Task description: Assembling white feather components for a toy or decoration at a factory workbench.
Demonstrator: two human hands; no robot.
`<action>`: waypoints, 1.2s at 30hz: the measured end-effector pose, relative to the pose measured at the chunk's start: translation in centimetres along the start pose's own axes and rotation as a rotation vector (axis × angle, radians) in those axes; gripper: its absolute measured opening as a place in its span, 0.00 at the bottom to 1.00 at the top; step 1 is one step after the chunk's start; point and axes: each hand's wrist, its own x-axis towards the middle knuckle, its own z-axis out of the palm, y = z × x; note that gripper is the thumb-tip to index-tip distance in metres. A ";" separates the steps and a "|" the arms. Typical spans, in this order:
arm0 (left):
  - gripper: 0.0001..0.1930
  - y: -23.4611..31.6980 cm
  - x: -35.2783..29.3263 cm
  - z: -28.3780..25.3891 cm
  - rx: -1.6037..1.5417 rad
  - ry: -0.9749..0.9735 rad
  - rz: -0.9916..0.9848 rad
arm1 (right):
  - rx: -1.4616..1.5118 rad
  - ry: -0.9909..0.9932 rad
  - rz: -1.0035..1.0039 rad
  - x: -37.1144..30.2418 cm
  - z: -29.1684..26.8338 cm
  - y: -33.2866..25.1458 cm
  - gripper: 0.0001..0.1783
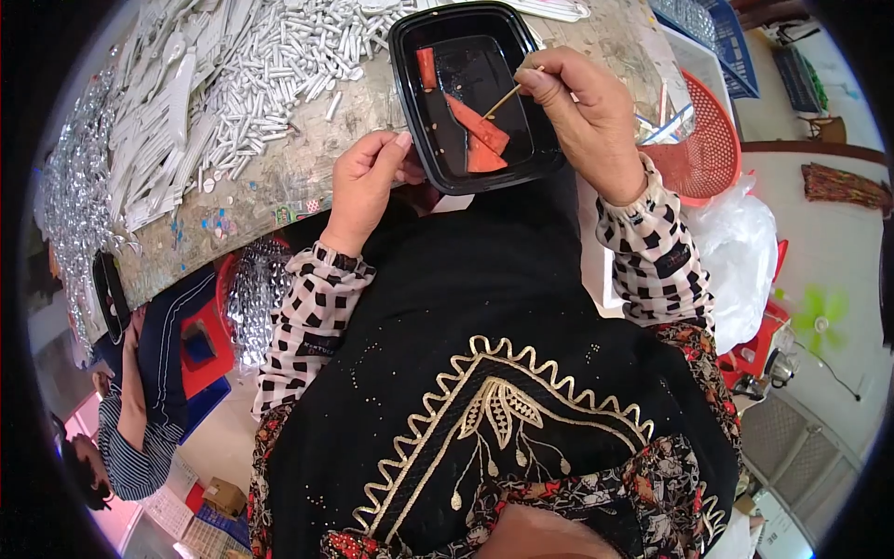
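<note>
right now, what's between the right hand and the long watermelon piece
A thin stick, pinched in the right hand, slants down over the black tray toward the long watermelon piece; the head view shows this.

Place: pretty sure I'm in a small workshop
Worktable: my scuffed, grey-brown tabletop (275, 191), speckled with blue marks
Piles: loads of short silvery-white tubes (293, 79) plus long flat white strips (177, 102), way too many for household stuff
Shiny bits: tangled silver foil-like strands (76, 186) along the left edge
Storage: round red perforated plastic basket (710, 149), blue slatted plastic crate (734, 51)
Company: person in a dark striped top (142, 456) near the table too
</note>
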 end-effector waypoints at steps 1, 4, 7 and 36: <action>0.11 -0.1 0.0 0.1 0.000 0.000 -0.001 | 0.000 0.000 0.001 0.0 0.1 0.0 0.07; 0.11 -0.2 -0.2 0.3 -0.028 0.020 -0.009 | -0.010 0.004 -0.023 -0.2 0.2 0.0 0.06; 0.11 0.2 -0.2 0.3 -0.009 0.002 0.011 | -0.057 -0.010 -0.039 -0.1 0.2 0.0 0.06; 0.10 0.1 0.0 0.2 -0.030 0.011 -0.026 | 0.854 0.441 0.617 -3.2 -2.1 3.5 0.08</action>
